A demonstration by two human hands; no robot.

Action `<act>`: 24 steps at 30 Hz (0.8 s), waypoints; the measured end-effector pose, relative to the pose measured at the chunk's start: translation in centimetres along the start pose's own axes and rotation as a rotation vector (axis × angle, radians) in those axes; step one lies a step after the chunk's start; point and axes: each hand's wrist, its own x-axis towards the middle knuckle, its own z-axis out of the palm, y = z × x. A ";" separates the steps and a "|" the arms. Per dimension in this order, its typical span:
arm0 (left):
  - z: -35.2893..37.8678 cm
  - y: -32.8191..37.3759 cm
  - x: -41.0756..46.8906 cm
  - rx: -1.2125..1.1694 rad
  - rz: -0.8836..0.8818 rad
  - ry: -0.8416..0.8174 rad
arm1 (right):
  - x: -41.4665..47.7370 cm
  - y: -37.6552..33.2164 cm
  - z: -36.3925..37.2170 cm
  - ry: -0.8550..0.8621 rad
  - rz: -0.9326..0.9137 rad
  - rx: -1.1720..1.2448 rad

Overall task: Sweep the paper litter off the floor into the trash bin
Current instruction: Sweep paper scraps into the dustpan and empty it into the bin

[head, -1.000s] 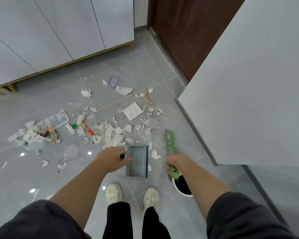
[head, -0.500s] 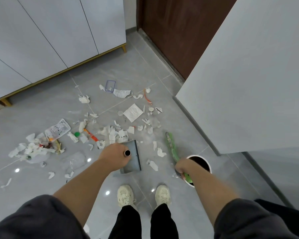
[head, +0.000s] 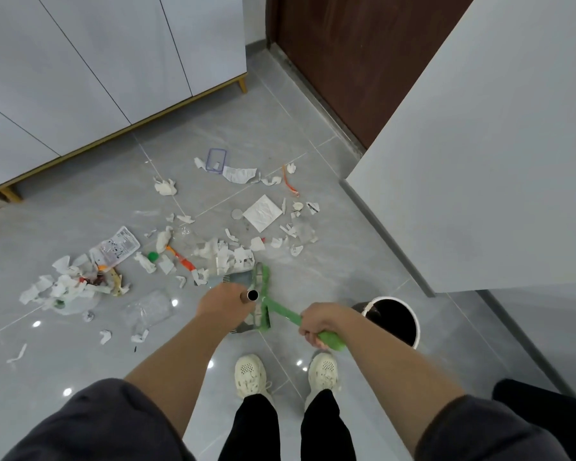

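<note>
Most of the torn white paper litter point(head: 70, 284) lies unswept on the grey tiled floor point(head: 64, 211), heaped far left and scattered through the middle. My left hand point(head: 223, 302) has its fingers wrapped round the metal handle of the grey plastic dustpan point(head: 240, 277), whose lip sits against the nearest scraps. The green long-handled brush point(head: 265, 291) lies across the pan, my right hand point(head: 316, 322) gripping its handle. I'd say we've barely started. Round white-rimmed trash bin point(head: 393, 319) on the right: dark inside, contents hidden.
</note>
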 end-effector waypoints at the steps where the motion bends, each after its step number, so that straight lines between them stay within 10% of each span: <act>1: -0.1 -0.1 0.1 -0.026 -0.007 0.005 | -0.3 0.2 -0.3 -0.007 0.005 -0.013; 12: -3.3 0.4 -1.3 -0.228 -0.082 0.167 | -4.7 -1.4 -5.0 0.028 0.166 -0.649; 24: -3.4 1.9 1.9 -0.418 -0.194 0.333 | 0.1 -0.3 -11.0 0.307 0.147 -0.451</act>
